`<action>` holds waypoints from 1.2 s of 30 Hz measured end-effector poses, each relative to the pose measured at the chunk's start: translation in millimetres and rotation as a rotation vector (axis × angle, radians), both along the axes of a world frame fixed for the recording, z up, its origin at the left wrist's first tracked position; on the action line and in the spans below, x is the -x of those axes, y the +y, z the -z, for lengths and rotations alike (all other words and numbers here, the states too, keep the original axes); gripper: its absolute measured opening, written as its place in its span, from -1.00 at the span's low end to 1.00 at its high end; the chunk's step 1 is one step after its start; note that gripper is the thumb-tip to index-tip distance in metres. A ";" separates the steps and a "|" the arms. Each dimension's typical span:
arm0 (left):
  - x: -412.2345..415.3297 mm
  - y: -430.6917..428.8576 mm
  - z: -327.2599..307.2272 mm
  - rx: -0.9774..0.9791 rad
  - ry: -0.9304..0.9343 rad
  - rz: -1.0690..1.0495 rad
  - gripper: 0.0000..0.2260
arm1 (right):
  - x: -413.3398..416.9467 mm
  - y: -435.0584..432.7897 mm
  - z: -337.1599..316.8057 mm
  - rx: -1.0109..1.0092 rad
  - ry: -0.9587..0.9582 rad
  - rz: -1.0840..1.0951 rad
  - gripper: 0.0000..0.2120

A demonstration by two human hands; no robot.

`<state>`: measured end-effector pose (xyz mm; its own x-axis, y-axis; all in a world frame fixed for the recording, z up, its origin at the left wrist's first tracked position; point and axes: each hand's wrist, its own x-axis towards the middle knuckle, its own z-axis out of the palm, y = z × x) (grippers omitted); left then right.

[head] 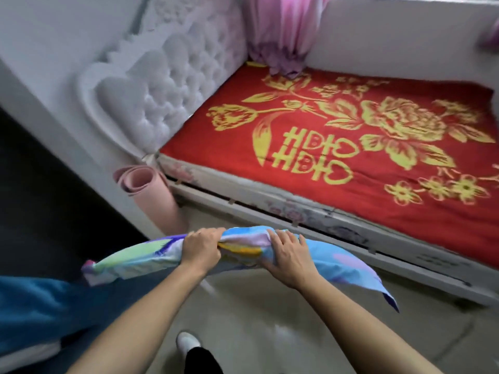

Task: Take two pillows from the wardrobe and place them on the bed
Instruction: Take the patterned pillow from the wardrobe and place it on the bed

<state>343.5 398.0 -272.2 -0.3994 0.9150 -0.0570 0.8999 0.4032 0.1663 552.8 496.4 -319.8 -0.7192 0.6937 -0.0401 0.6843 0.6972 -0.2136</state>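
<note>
While the person stood on the pale floor (270,333) beside the bed (351,147), both hands held one pillow (243,249) in the lower middle of the frame, clear of the bed and above the floor. The left hand (201,248) was closed over the pillow's top edge, its fingers (208,234) curled tight and bunching the cloth. The right hand (290,256) lay just beside it, fingers (280,237) spread and bent over the pillow, pressing and gripping it from above. The pillow's cover was light blue with green, purple and yellow patches; its left end drooped toward the lower left of the frame and its right corner hung down at the lower right.

The bed filled the right and centre of the frame, covered by a red blanket (405,184) with yellow flowers and characters. A white tufted headboard (162,85) stood at the upper left, and a pink curtain (280,31) hung at the top centre, its hem touching the blanket. A rolled pink mat (154,195) stood upright at the bed's near corner. Blue cloth (40,314) showed at the lower left, possibly a second pillow, though blur made that unclear. A white shoe (187,342) appeared at the bottom.
</note>
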 end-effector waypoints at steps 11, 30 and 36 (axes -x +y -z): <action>84.0 137.3 -25.2 -0.168 0.015 0.152 -0.55 | 70.7 122.2 -43.8 -0.104 0.024 0.141 -0.57; 265.3 361.2 -30.3 -0.254 -0.201 0.295 -0.60 | 234.6 345.2 -111.5 -0.346 0.090 0.153 -0.62; 302.0 452.4 -39.7 -0.207 -0.144 0.239 -0.66 | 274.5 450.5 -101.7 -0.306 0.108 0.126 -0.74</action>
